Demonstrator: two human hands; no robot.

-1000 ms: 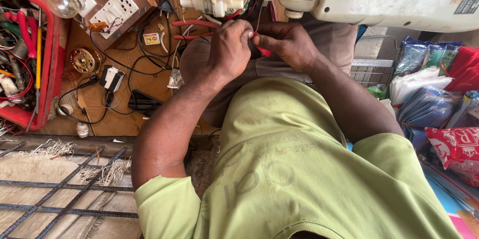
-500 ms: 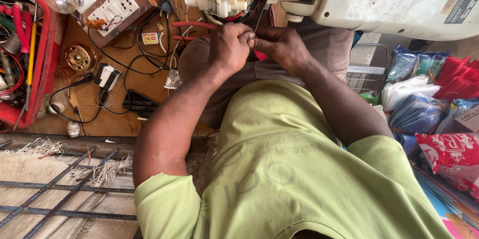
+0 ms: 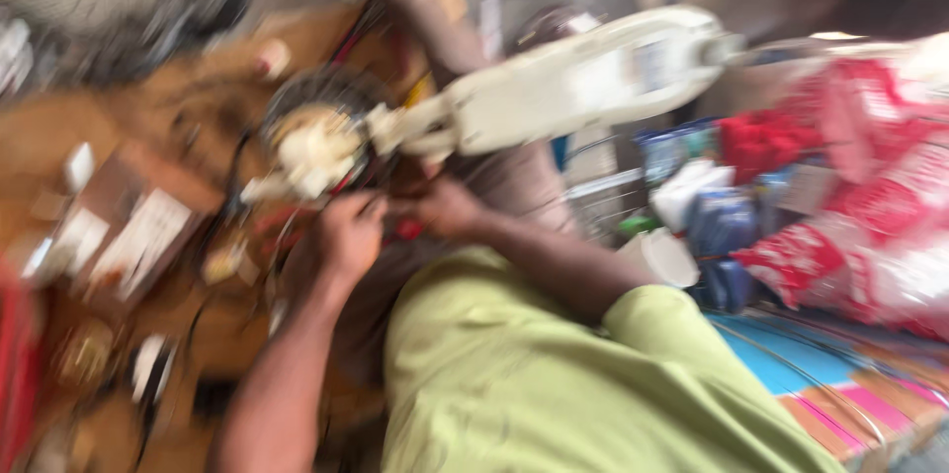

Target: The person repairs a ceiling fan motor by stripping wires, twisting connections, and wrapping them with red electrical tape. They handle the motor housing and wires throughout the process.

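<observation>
The frame is heavily blurred. My left hand (image 3: 351,231) and my right hand (image 3: 445,208) meet just below the cream motor (image 3: 316,152) of a white fan body (image 3: 593,83) that lies across my lap. Both hands are closed, fingertips together, around a red wire (image 3: 407,228) coming from the motor. Whether a tool is in either hand cannot be made out. My green shirt (image 3: 554,384) fills the lower middle.
A wooden board with white sockets (image 3: 129,236) and loose parts lies at the left, with a red tray (image 3: 15,364) at the left edge. A white cup (image 3: 660,258), red-and-white bags (image 3: 870,226) and a striped mat (image 3: 820,374) are at the right.
The view has swung and tilted sharply and gone blurry. The fan body now runs diagonally. Both hands stay together at the wires under the motor.
</observation>
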